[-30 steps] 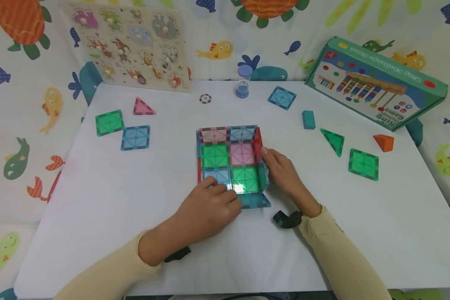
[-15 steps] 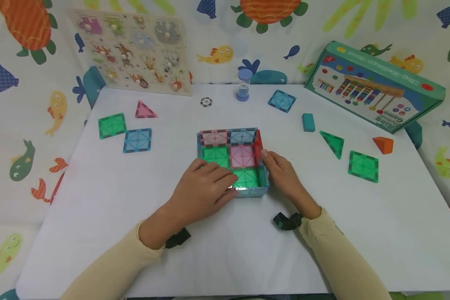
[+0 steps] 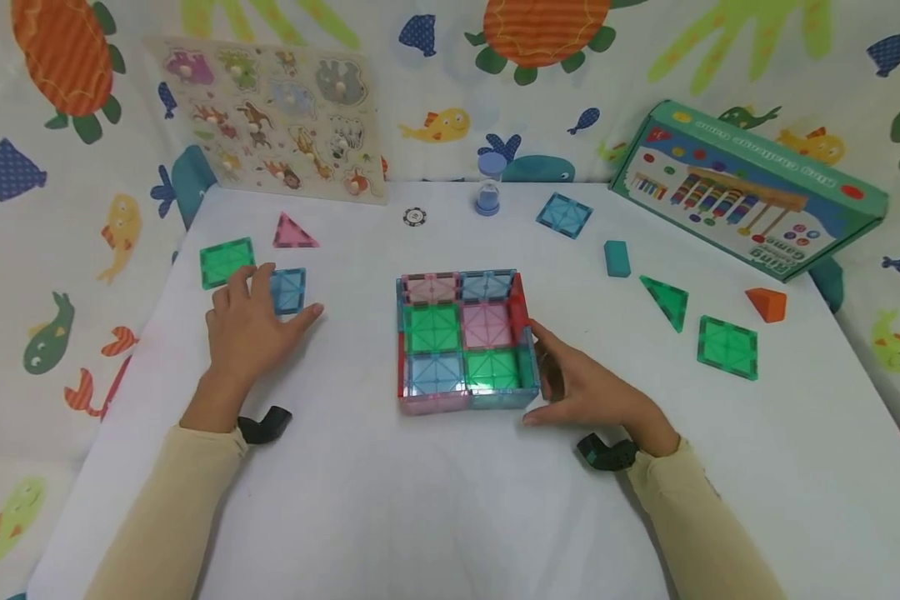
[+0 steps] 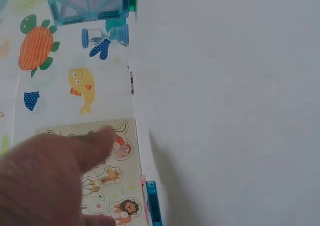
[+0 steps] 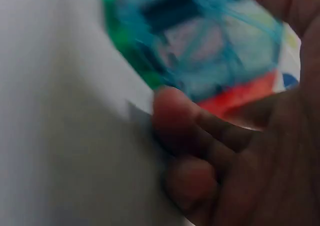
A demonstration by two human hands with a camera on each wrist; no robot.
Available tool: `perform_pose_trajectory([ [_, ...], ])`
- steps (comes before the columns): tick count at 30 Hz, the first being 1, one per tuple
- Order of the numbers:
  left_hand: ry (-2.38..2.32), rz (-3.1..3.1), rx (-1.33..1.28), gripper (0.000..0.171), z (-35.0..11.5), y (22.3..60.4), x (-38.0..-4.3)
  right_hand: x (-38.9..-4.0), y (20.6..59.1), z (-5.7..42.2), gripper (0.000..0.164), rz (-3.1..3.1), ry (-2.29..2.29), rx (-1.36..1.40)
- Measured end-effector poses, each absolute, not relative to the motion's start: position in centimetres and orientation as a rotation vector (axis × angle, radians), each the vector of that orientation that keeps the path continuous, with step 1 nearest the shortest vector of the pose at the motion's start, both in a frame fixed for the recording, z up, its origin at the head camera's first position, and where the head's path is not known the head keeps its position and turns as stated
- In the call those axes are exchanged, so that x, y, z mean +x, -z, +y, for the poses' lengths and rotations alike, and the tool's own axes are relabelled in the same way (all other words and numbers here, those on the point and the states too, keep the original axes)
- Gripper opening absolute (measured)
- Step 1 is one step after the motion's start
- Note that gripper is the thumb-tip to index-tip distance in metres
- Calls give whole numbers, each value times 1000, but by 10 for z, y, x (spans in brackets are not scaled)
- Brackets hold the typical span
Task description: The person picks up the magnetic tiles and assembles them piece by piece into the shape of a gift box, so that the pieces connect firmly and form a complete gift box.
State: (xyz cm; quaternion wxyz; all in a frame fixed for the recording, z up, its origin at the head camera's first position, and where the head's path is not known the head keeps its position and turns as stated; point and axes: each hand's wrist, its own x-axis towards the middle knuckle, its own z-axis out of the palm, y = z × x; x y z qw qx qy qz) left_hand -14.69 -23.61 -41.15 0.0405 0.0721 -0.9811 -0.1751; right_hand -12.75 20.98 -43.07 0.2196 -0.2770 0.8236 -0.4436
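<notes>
Lying partly beneath left hand (image 3: 246,327), fingers spread, blue tile (image 3: 291,291), tile box (image 3: 506,399) beside right hand (image 3: 588,385), thumb apart

A hand could pass over the white tabletop (image 3: 356,350) between the left hand (image 3: 249,333) and the low-walled magnetic-tile box (image 3: 435,403), whose right side the right hand (image 3: 588,387) blocks.

Hourglass (image 3: 488,185); chip (image 3: 415,217); green box (image 3: 746,192)

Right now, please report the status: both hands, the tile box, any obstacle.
Left hand over blue square tile, contact unclear. Right hand beside tile box. Tile box standing, open-topped. Possible obstacle: green square tile close to left hand.
</notes>
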Motion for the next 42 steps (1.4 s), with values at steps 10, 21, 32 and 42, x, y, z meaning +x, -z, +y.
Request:
perform_pose_trajectory([
  [10, 478, -3053, 351, 95, -237, 409, -159, -108, 436, 179, 120, 2588, 1153, -756],
  [21, 552, -3044, 378, 91, -237, 410, -162, -109, 436, 177, 123, 2618, 1087, -779],
  [32, 941, -2945, -518, 87, -196, 355, -167, -111, 435, 177, 124, 2625, 1058, -772],
  [42, 821, -2959, -1191, 95, -151, 336, -182, -111, 438, 175, 121, 2592, 1076, -740],
])
